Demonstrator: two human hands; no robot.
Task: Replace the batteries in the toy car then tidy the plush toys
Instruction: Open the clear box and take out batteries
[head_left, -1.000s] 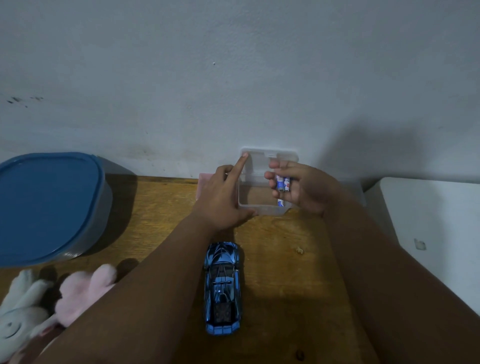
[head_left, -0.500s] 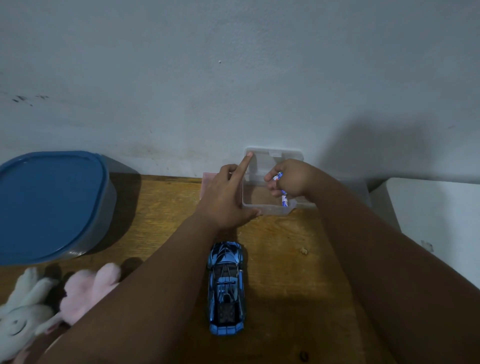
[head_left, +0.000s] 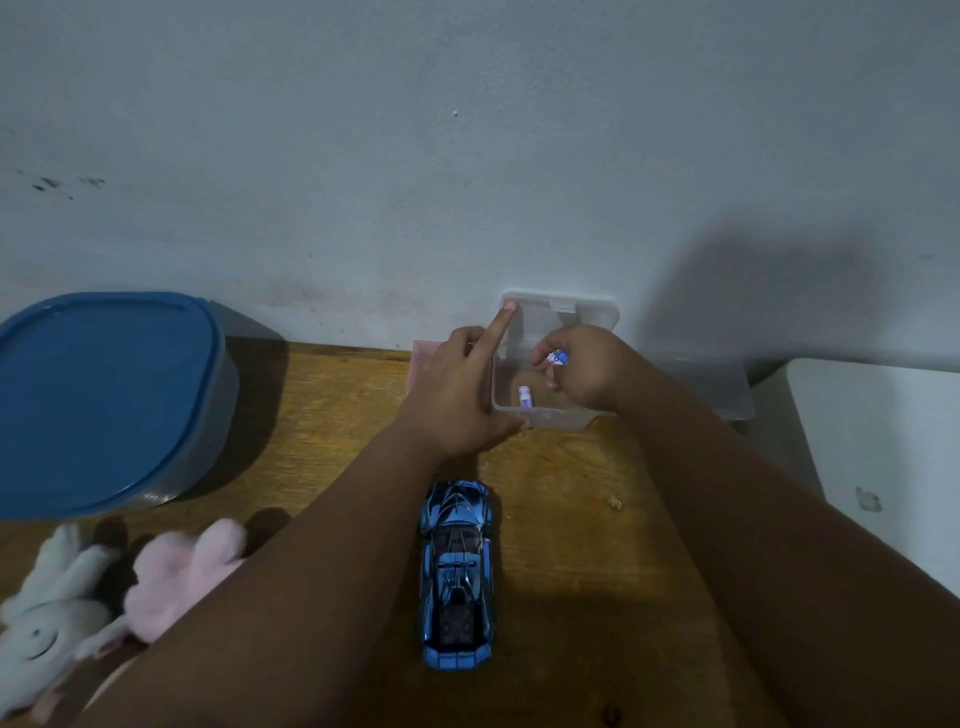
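Left hand (head_left: 457, 395) braces the clear box (head_left: 558, 358), forefinger holding its lid up. Right hand (head_left: 584, 374) inside, pinching one battery (head_left: 559, 358); another (head_left: 525, 397) lies on the box floor. Best lowered gently beside it. Car (head_left: 456, 574) waits on the counter (head_left: 597, 545), plush toys (head_left: 104, 587) left.

One battery (head_left: 525, 397) now lies loose on the floor of the clear box (head_left: 550, 418); the right hand (head_left: 584, 371) is down to one battery, prev. two.

The toy car (head_left: 457, 574) lies before the box (head_left: 550, 415), plush toys (head_left: 104, 592) left.
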